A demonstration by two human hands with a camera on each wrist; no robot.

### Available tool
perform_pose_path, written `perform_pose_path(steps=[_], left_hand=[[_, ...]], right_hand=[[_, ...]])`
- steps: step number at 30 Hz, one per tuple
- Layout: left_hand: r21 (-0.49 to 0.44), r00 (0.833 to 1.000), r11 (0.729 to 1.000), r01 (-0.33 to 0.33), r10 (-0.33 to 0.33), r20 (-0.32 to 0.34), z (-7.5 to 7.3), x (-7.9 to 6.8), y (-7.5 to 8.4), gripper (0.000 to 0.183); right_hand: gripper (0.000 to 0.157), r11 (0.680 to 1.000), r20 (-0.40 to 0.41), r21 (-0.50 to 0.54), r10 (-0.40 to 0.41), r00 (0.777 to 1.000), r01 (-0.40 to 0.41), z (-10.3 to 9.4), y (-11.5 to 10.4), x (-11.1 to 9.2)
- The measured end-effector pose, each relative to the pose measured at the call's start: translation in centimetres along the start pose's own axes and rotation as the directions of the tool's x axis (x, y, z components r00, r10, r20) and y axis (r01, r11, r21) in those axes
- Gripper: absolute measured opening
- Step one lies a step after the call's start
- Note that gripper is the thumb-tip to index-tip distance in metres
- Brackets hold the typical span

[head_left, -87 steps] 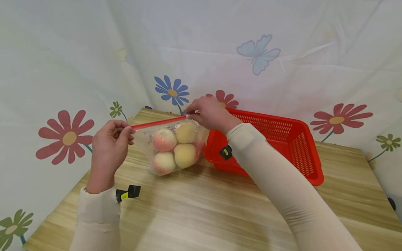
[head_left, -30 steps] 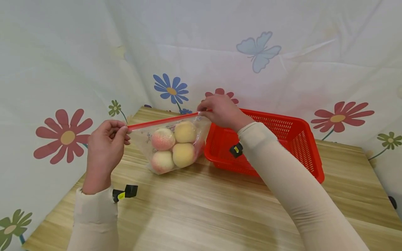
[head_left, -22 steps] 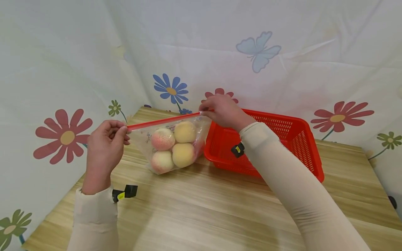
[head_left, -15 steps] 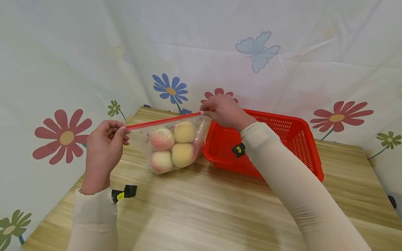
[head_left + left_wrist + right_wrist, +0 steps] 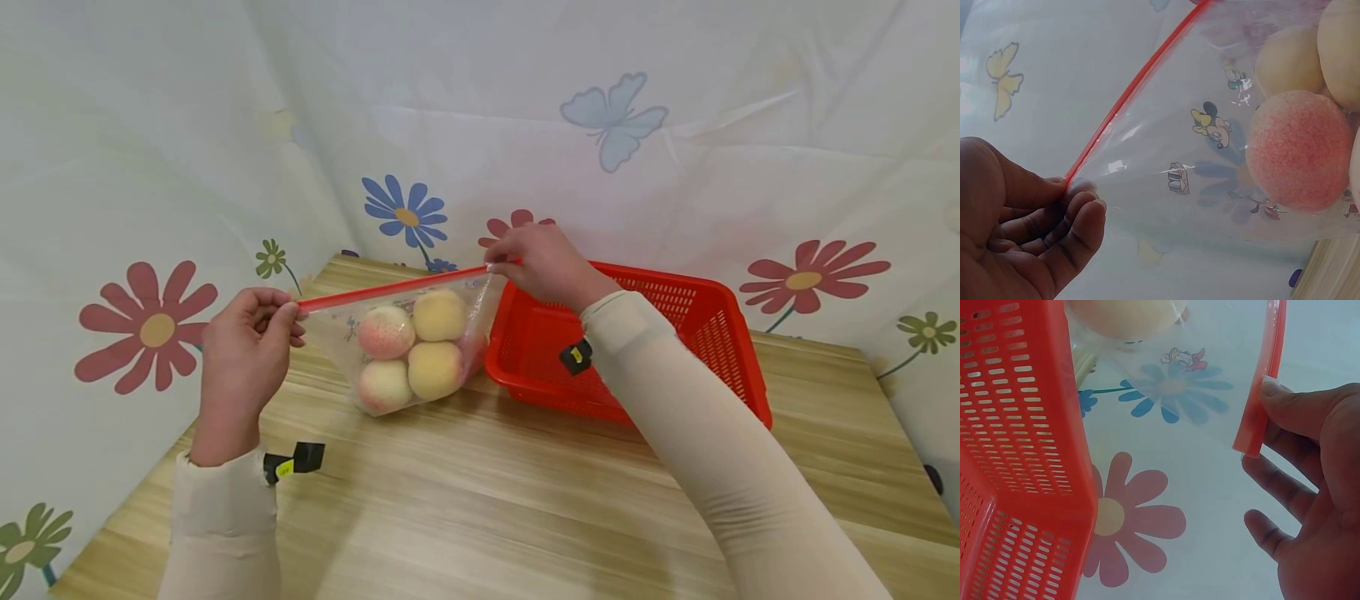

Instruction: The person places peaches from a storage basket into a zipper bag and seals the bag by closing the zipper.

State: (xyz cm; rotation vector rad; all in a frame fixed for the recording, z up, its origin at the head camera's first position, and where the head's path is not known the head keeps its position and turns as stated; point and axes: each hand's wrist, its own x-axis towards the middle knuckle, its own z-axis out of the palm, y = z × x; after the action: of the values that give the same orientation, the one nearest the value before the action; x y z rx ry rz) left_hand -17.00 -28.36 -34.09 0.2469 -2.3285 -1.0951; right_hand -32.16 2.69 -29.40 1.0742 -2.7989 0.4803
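A clear zip bag (image 5: 337, 342) with a red zip strip (image 5: 390, 292) along its top hangs stretched between my hands. Several peaches (image 5: 435, 369), yellow and pink, fill its lower part. My left hand (image 5: 251, 350) pinches the strip's left corner between thumb and fingertips; the left wrist view has this pinch up close, beside cartoon prints on the plastic. Near the right end, my right hand (image 5: 547, 265) pinches the strip between thumb and forefinger. In the right wrist view a short end of the strip (image 5: 1249, 440) sticks out past the thumb, and other fingers are spread loosely.
A red slotted plastic basket (image 5: 720, 350) stands right of the bag, under my right forearm, with no contents visible. Both are on or above a wood-grain table (image 5: 450, 517). A white flower-printed cloth (image 5: 465, 100) hangs behind and at the sides.
My right hand has slid rightward along the red strip to near its right end. My left hand keeps its corner, shifting slightly left. The peaches stay in the bag; the basket is still.
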Motion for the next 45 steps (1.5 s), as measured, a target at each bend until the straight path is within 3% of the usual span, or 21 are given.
perform_pose_path(steps=[11, 31, 39, 45], left_hand=[[-0.004, 1.0, 1.0, 0.011, -0.011, 0.007, 0.0, 0.1, -0.2, 0.027], [0.0, 1.0, 1.0, 0.017, -0.017, 0.0, -0.1, 0.1, -0.5, 0.026], [-0.021, 0.999, 0.999, 0.033, -0.032, 0.02, -0.4, -0.3, -0.5, 0.026], [-0.059, 0.999, 0.998, 0.004, -0.001, 0.038, -0.7, -1.0, -0.1, 0.025]], right_hand=[[0.028, 0.996, 0.013, 0.039, 0.075, 0.997, -0.076, -0.1, 0.4, -0.1], [0.029, 0.998, 0.004, -0.001, 0.059, 0.998, -0.059, -0.4, 0.9, -0.4], [0.029, 0.997, -0.015, 0.034, 0.071, 0.997, -0.07, -0.3, 0.9, 0.3], [0.031, 0.992, -0.041, 0.068, 0.112, 0.993, -0.109, 0.4, 1.1, 1.3]])
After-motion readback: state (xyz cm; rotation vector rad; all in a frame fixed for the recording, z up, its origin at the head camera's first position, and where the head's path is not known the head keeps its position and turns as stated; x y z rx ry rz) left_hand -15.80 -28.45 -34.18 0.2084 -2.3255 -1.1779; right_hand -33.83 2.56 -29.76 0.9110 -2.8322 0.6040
